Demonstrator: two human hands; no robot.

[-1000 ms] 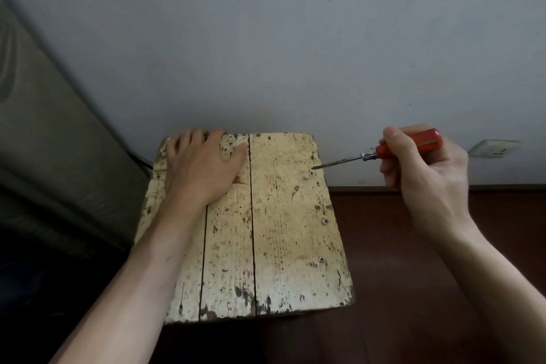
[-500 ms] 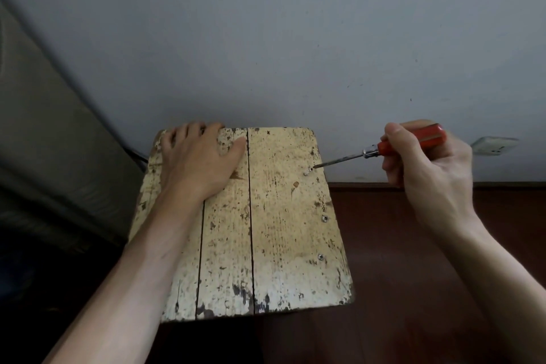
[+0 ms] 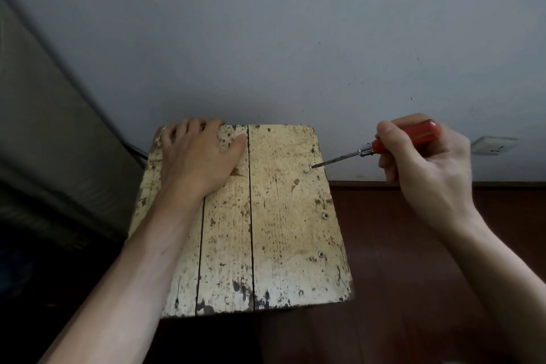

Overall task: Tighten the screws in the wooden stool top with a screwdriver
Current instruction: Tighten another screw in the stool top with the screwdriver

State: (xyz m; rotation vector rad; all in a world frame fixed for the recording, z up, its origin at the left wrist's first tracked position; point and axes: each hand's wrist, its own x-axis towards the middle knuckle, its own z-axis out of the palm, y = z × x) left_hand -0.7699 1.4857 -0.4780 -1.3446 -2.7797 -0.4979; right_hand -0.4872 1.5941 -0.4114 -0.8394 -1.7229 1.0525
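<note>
A worn, cream-painted wooden stool top of three planks fills the middle. My left hand rests flat on its far left part, fingers over the far edge. My right hand grips the red handle of a screwdriver. Its metal tip sits at the far screw on the right plank. Two more screws show along that plank's right side, a middle screw and a near screw.
A grey wall stands right behind the stool, with a white socket plate low at the right. Dark red-brown floor lies right of and in front of the stool. A dark grey object leans at the left.
The screwdriver tip has moved a little left and down onto the far screw. The view has shifted slightly. My left hand stays flat on the stool.
</note>
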